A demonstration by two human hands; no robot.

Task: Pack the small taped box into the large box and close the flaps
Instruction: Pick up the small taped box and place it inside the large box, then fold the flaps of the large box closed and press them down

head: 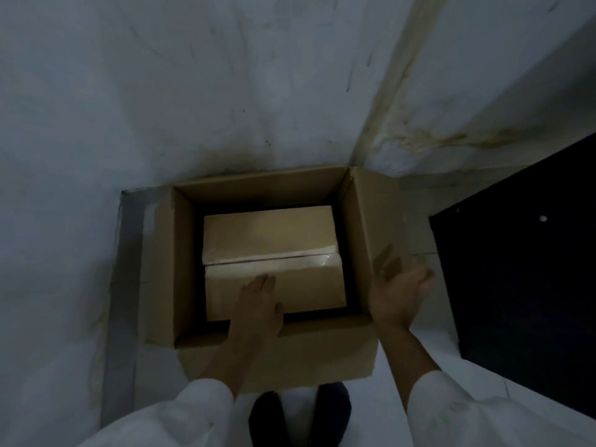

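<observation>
The large brown cardboard box [274, 356] stands on the pale floor in a corner, pushed close to the stained whitish wall [193, 91] behind it, and a wide black panel [522, 285] stands on the floor to its right, near the right flap. A grey strip [124, 285] runs on the floor along the left side of the box. There are two boxes: the small brown cardboard box with clear tape along its top seam [271, 240] lies inside the large one, flat on the bottom, with dark gaps around its sides. Four flaps of the large box are open; the right flap [371, 221] stands up and leans outward, the left one is spread outward, the near one hangs down toward the person. Two hands are in view, both with white sleeves [451, 411]. The left hand [258, 304] reaches over the near edge, fingers together and stretched, lying flat on the top of the small box and gripping nothing. The right hand [398, 288] is open, fingers spread, palm turned to the outer side of the right flap; it is blurred, so I cannot tell if it touches the flap. Below, between the arms, two dark shoes [300, 414] are partly cut off by the frame edge. The light is dim, and the inner walls of the large box are hard to make out.
</observation>
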